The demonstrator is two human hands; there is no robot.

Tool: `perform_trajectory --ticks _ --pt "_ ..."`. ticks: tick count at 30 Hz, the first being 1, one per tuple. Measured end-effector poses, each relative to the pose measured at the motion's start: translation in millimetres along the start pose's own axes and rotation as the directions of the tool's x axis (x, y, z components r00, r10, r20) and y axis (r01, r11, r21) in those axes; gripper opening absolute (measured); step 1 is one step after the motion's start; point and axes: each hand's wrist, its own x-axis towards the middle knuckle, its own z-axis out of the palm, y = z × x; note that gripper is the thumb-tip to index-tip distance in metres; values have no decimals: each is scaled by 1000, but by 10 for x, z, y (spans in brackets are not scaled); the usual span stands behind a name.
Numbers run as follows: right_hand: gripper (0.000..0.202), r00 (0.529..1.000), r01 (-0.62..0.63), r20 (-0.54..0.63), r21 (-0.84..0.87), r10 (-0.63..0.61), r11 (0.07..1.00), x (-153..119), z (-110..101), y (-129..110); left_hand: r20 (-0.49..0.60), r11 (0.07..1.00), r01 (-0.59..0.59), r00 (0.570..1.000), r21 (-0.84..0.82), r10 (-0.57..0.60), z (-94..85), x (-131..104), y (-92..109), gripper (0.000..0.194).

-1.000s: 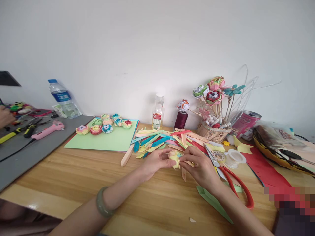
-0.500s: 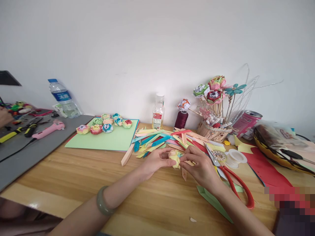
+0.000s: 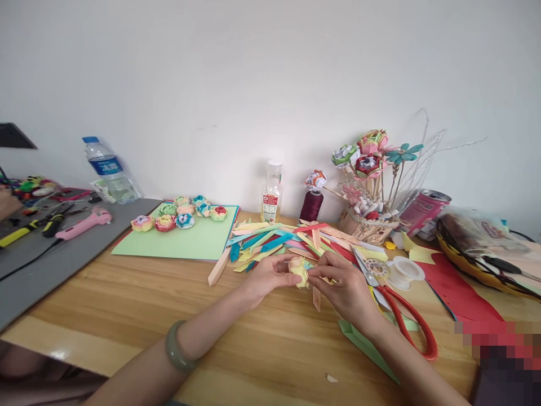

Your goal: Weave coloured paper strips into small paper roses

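Observation:
Between my two hands, just above the wooden table, is a small yellow paper flower (image 3: 299, 273) with some pink and a bit of blue. My left hand (image 3: 270, 278) grips it from the left, thumb in front and fingers behind. From the other side, my right hand (image 3: 338, 282) pinches its right edge between thumb and fingertips. What lies within that pinch is partly hidden by the fingers. Right behind my hands spreads a pile of folded colored paper strips (image 3: 270, 239). Close to my right wrist lie red-handled scissors (image 3: 395, 304).
Several finished paper flowers (image 3: 165, 223) rest on green paper sheets (image 3: 169, 248) at left. Farther left are a pink glue gun (image 3: 87, 221) and a water bottle (image 3: 109, 169). Behind stand a glass bottle (image 3: 271, 204), a thread spool (image 3: 311, 206) and a basket of flowers (image 3: 367, 226). Another person's hand (image 3: 7, 203) shows far left.
Almost nothing differs. Both hands keep hold of the paper flower, which has shifted very slightly, and the right fingers have moved a little.

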Motion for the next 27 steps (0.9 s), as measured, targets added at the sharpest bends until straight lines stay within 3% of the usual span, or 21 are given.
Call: perform_trajectory --ticks 8,15,27 --pt "14 998 -65 -2 -22 65 998 -18 45 -4 -59 999 27 998 25 -26 -13 13 -10 53" --pt "17 999 1 44 126 -6 992 -5 38 41 -66 989 56 996 -137 -65 -45 14 -13 48" --pt "12 999 2 -39 -30 -3 1000 -6 29 -43 -26 995 52 998 -83 -54 4 -14 -22 48"
